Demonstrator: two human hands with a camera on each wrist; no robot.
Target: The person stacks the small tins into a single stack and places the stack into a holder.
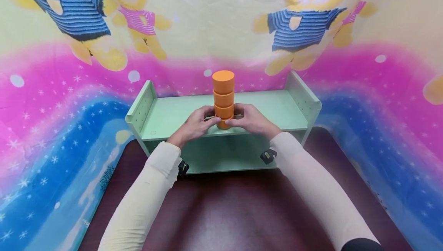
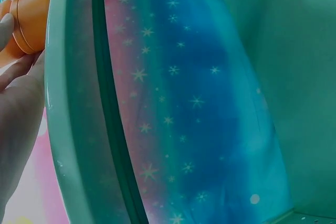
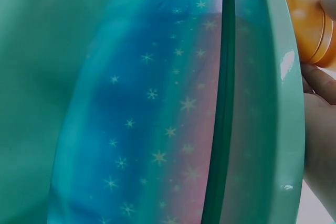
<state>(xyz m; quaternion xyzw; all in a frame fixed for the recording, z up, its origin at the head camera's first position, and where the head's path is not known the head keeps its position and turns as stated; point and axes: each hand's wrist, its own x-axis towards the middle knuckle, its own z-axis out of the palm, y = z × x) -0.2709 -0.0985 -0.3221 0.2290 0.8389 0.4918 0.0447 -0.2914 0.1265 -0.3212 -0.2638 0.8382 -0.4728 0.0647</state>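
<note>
A tall stack of several orange cups stands upright near the front edge of the pale green shelf's top board. My left hand holds the stack's lower part from the left, thumb in front and fingers reaching round the side. From the right, my right hand grips the same lower part, its thumb close to the other thumb. In the left wrist view the bottom orange cup shows beyond the shelf edge. The right wrist view has the orange cup at its upper right, partly hidden by the board's edge.
The shelf has raised side panels, the left panel and the right panel. Below the top board lies a lower shelf level. It stands on a dark red-brown table, before a curtain printed with bears.
</note>
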